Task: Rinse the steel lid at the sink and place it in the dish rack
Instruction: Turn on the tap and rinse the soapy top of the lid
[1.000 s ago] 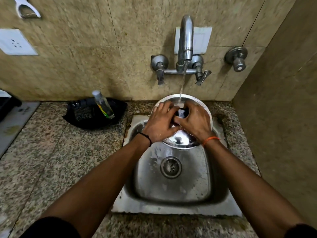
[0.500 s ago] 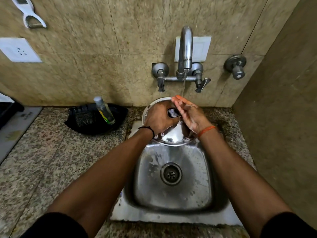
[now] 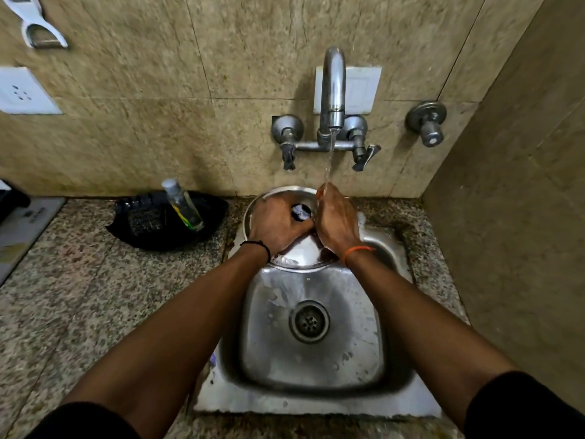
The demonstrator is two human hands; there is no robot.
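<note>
The round, domed steel lid [image 3: 300, 251] with its black knob [image 3: 301, 211] sits tilted over the back edge of the square steel sink [image 3: 311, 359], under the curved chrome tap [image 3: 332, 90]. A second ago both hands lay spread over the dome; since then the right hand [image 3: 337, 224] has lifted off and turned edge-on, so the thin stream of water [image 3: 329, 160] now lands on its fingertips [image 3: 323, 191] rather than on the steel. Its fingers are straight and released, gripping nothing. The left hand [image 3: 277, 226] stays curled around the base of the knob, its fingers closed on the lid and bearing it alone. The rinse looks like it is in its middle stretch, the wet hand probably about to wipe again.

No dish rack shows in view. The sink basin holds only water film and the round drain strainer [image 3: 309, 321]. On the speckled granite tabletop [image 3: 95, 296] left of the sink, a black shallow tray [image 3: 152, 236] holds a clear plastic bottle [image 3: 185, 205] leaning inside it and a dark scrubber-like pad.
</note>
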